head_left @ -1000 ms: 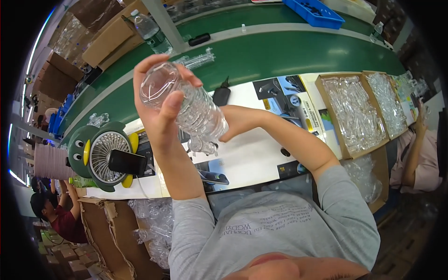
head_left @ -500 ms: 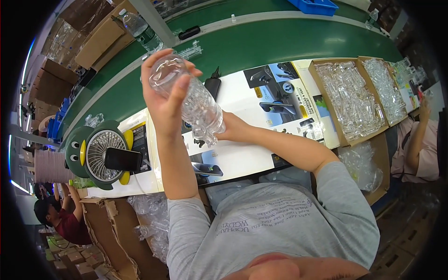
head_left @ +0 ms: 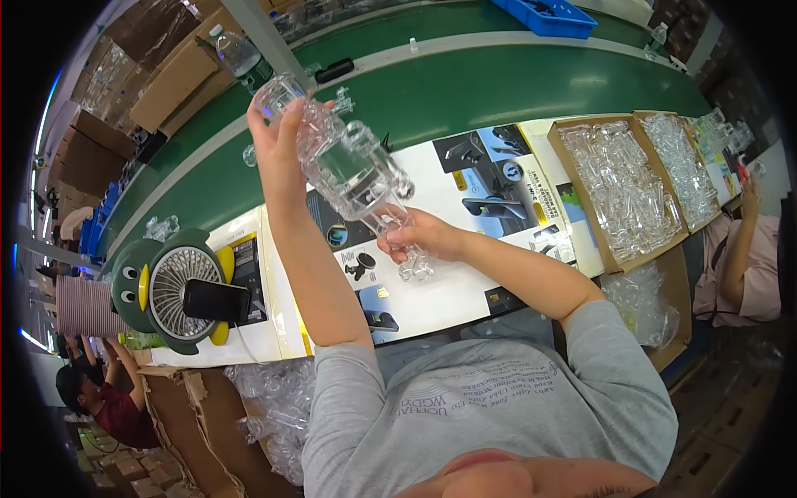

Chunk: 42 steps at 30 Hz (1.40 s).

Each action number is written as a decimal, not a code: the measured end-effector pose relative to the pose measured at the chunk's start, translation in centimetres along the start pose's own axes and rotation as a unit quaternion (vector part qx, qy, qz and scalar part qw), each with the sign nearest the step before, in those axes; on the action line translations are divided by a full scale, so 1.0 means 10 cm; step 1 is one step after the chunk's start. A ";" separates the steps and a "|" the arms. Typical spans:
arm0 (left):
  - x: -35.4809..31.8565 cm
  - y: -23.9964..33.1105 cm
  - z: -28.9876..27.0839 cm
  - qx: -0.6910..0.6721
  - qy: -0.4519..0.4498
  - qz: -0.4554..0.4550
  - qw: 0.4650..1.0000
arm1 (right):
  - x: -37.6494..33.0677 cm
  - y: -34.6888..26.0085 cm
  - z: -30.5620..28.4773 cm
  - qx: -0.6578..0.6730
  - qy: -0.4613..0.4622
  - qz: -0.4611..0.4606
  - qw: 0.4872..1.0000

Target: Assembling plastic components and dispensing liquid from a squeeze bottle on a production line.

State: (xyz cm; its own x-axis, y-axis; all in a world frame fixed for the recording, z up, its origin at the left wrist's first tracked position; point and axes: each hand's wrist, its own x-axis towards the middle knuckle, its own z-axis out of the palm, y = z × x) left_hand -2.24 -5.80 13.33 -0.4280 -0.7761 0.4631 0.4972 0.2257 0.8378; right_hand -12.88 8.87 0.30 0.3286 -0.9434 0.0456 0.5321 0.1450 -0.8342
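- Clear plastic bottle-shaped piece (head_left: 349, 162) is held up in the air over the white surface (head_left: 432, 299), running from about 11 o'clock down to 5 o'clock between the two hands
- Left hand (head_left: 278, 145) has its grip clenched round the upper end, fingers wrapped over the clear neck; a second ago that end was lower and nearer the body, so the piece has been lifted and stretched out toward the green belt (head_left: 465, 91)
- Right hand (head_left: 415, 236) pinches the lower end with closed fingers, just above a small clear part (head_left: 415, 267) lying by its knuckles; this hand has hardly moved
- The lift and tilt read as a turn for looking it over against the light, not a setting-down
- Penguin-shaped fan (head_left: 170, 290) stands at 9 o'clock with a dark phone (head_left: 216, 300) leaning on it
- Cardboard trays of clear pieces (head_left: 618, 187) lie at 3 o'clock, well apart from both hands
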 end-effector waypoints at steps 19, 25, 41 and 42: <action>0.05 -0.26 0.03 0.114 0.078 -0.010 0.990 | -0.02 -0.04 0.04 0.042 0.012 0.024 0.999; 0.03 -0.23 0.07 0.098 0.091 0.011 0.991 | -0.02 -0.12 -0.02 -0.009 0.028 0.018 0.999; -0.33 0.04 0.56 0.012 -0.045 0.176 0.983 | 0.04 -0.02 -0.20 -0.414 0.224 -0.118 0.874; -0.33 0.03 0.54 0.030 -0.065 0.185 0.980 | 0.05 0.01 -0.21 -0.414 0.223 -0.120 0.875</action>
State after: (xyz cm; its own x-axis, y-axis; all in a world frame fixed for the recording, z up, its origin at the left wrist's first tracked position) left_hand -4.75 0.01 13.63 -0.3216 -0.5546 0.7675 0.5931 0.5138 0.6198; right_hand -14.29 7.75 -0.97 -0.1495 -0.9666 0.2082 -0.2634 -0.1640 -0.9506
